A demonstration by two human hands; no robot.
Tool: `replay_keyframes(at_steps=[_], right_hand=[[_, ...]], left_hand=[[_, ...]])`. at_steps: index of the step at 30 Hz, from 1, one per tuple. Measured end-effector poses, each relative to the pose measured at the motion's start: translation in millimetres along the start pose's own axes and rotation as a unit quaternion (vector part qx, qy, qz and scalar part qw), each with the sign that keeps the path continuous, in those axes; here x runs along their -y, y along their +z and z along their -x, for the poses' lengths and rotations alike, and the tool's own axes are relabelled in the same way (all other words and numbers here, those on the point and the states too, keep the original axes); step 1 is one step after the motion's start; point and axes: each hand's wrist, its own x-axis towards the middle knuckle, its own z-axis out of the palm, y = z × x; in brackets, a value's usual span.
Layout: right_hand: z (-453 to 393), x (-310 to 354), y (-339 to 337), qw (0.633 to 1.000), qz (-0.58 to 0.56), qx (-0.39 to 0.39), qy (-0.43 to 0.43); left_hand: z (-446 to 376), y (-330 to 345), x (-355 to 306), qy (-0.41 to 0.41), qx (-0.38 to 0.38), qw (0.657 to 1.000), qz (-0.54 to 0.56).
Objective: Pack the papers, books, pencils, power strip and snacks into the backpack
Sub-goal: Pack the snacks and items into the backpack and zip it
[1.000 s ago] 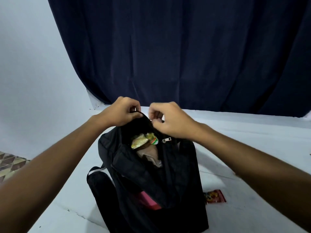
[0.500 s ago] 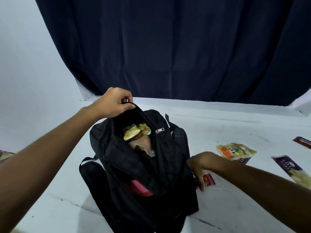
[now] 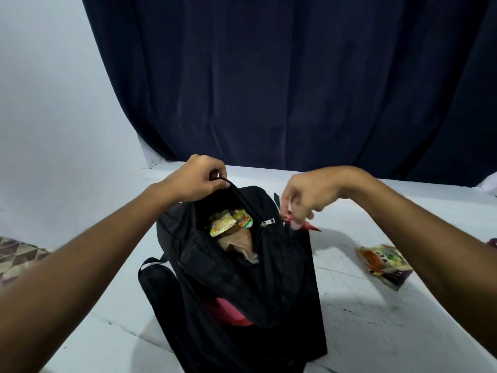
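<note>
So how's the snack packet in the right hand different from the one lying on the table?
The red packet is small, pinched in the right hand above the table beside the backpack. The orange and green packet is bigger, multicoloured and lies flat on the table, untouched. Both remain outside the backpack.

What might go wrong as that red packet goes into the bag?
The right hand pinches the small red snack packet only by its edge, beside the backpack rather than over the opening, so it may slip and land on the white surface. The opening already shows a yellow snack packet near the top, so the new one might sit high and fall out. If the left hand lets go of the rim, the bag may sag shut.
</note>
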Motion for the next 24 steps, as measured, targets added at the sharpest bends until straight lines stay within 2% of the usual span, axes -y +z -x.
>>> replay_keyframes(at_steps=[3, 6, 9, 11, 14, 16, 18, 20, 22, 24], right_hand=[[-3, 43, 13, 0.99, -0.094, -0.075, -0.074], [-33, 72, 43, 0.977, -0.035, -0.191, -0.084], [-68, 83, 69, 0.954, 0.082, -0.28, -0.068], [-86, 82, 82, 0.952, 0.119, -0.273, -0.066], [-100, 79, 94, 0.962, 0.11, -0.241, -0.06], [-98, 78, 94, 0.96, 0.111, -0.248, -0.076], [-87, 73, 88, 0.953, 0.051, -0.273, -0.123], [-73, 58, 76, 0.928, -0.039, -0.343, -0.138], [-61, 33, 60, 0.895, -0.122, -0.417, -0.101], [-55, -6, 47, 0.891, -0.128, -0.435, -0.025]], left_hand=[[0, -1, 1, 0.01, -0.004, 1.0, 0.001], [-2, -2, 1, 0.015, -0.006, 1.0, -0.004], [-2, -4, 0, 0.015, -0.007, 1.0, 0.008], [-2, -4, 1, 0.014, -0.01, 1.0, 0.01], [-1, -2, 4, 0.008, -0.016, 1.0, 0.014], [0, -1, 5, 0.004, -0.027, 0.999, 0.016], [0, 1, 6, 0.002, -0.038, 0.999, 0.015], [-2, 3, 7, 0.007, -0.043, 0.999, 0.012], [-3, 5, 8, 0.007, -0.044, 0.999, 0.01], [-4, 8, 8, 0.001, -0.046, 0.999, 0.014]])
